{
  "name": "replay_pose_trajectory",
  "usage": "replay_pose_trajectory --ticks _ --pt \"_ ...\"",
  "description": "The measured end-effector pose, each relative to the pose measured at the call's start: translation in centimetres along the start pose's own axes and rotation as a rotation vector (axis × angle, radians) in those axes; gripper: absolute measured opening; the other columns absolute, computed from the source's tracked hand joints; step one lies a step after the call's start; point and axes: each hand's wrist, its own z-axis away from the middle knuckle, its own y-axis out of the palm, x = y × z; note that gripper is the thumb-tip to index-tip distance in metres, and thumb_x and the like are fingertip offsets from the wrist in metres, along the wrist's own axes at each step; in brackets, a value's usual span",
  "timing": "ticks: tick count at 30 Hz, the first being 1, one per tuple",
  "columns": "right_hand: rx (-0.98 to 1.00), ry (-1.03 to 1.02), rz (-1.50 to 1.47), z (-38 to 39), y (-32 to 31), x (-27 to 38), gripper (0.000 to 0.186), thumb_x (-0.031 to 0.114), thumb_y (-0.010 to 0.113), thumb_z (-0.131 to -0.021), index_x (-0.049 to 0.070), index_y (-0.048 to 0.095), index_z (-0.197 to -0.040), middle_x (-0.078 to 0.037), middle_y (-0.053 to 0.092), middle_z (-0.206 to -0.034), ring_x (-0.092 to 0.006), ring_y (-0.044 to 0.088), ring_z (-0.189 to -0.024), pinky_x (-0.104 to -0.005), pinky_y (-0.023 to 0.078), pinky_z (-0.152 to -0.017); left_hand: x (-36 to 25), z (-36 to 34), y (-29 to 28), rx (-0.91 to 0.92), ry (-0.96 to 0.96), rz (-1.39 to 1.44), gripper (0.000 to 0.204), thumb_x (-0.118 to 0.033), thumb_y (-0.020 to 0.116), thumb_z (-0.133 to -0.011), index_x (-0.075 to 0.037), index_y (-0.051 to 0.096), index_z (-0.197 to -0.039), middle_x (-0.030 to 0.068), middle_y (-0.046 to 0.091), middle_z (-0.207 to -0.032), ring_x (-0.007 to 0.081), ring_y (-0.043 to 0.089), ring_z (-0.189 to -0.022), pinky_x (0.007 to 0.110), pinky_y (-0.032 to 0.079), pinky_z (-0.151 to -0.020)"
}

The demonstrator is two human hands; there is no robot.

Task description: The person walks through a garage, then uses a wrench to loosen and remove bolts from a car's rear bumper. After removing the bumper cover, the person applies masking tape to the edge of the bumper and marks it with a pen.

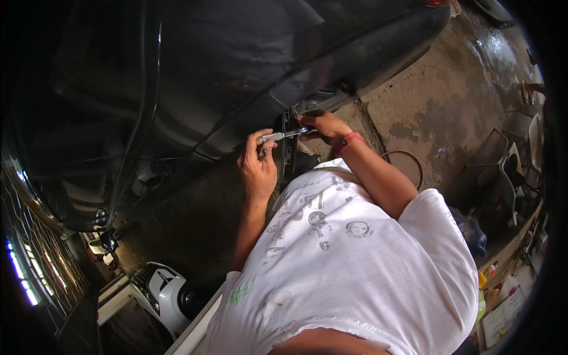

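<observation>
Gripping the handle of a slim silver metal ratchet wrench [283,135], the person's left hand [258,168] is closed tight around it. Their right hand [324,123], wearing a red wristband [352,139], closes its fingers on the wrench's far end, pressed against the underside of a glossy black car body [236,71]. Beside the car lies stained grey concrete floor [449,112]. A white printed T-shirt [355,266] covers the person's torso.

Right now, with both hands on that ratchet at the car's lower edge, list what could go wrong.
1. The ratchet could slip off, driving the right hand into the black car body.
2. The left hand grips only the handle's end, so a sudden release may jerk it.
</observation>
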Motion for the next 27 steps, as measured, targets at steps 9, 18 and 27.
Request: replay_pose_trajectory --ticks 9,18,27 --pt "-0.025 -0.011 -0.005 0.0 0.4 0.1 0.045 0.032 0.081 -0.1 -0.005 0.07 -0.124 -0.011 0.071 -0.115 -0.0211 0.07 -0.098 -0.0369 0.068 -0.081 0.2 0.4 -0.1 0.001 -0.058 0.032 0.021 -0.018 0.06 -0.112 -0.001 0.069 -0.122 0.0084 0.075 -0.088 0.0189 0.074 -0.082 0.033 0.055 -0.074" --pt "-0.034 -0.051 0.069 -0.1 0.3 0.1 0.045 0.034 0.081 -0.1 -0.006 0.071 -0.119 -0.01 0.072 -0.11 -0.0199 0.07 -0.096 -0.038 0.067 -0.082 0.7 0.3 -0.4 0.018 0.001 0.008 0.015 -0.01 0.061 -0.109 -0.002 0.067 -0.12 0.0106 0.074 -0.09 0.025 0.077 -0.084 0.036 0.058 -0.076" --pt "-0.024 -0.034 0.063 -0.8 -0.4 0.0 0.052 0.036 0.085 -0.097 -0.005 0.07 -0.127 -0.009 0.071 -0.109 -0.0198 0.07 -0.095 -0.0368 0.066 -0.08 1.9 0.8 -0.1 0.026 0.032 0.005 0.016 -0.011 0.062 -0.109 0.0 0.066 -0.12 0.0129 0.076 -0.099 0.0266 0.078 -0.087 0.038 0.059 -0.078"
